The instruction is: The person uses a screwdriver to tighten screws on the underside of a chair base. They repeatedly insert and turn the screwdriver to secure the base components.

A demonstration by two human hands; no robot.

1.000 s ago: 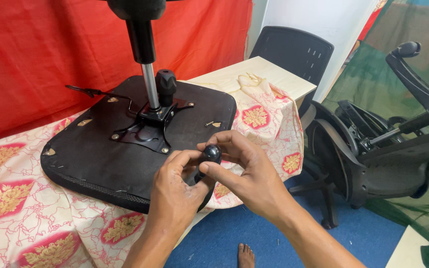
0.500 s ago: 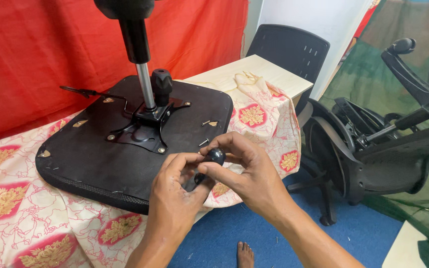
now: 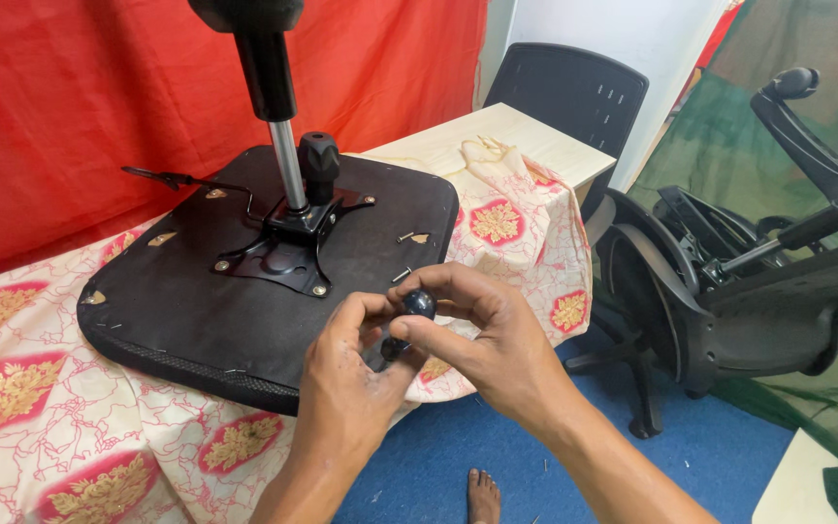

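Both my hands meet in front of the table edge around a small dark rounded part (image 3: 417, 304), a knob-like piece. My left hand (image 3: 349, 380) cups it from below and my right hand (image 3: 482, 344) pinches its top with thumb and fingers. Just beyond them an upside-down black chair seat (image 3: 196, 311) lies on the table, with a metal mounting plate (image 3: 288, 247), a gas-lift column (image 3: 278, 116) standing up from it, a black adjustment knob (image 3: 319, 160) and a thin lever (image 3: 172, 179).
The table wears a white cloth with red and gold motifs (image 3: 41, 408). A pale wooden desk (image 3: 497, 136) and black chair back (image 3: 569, 92) stand behind. A dismantled black chair frame (image 3: 758, 281) sits right on blue floor (image 3: 438, 456). A bare foot (image 3: 482, 493) shows below.
The camera view shifted slightly; my hands stay together on the small dark part, my fingers turning and regripping it. The seat has not moved on the table.
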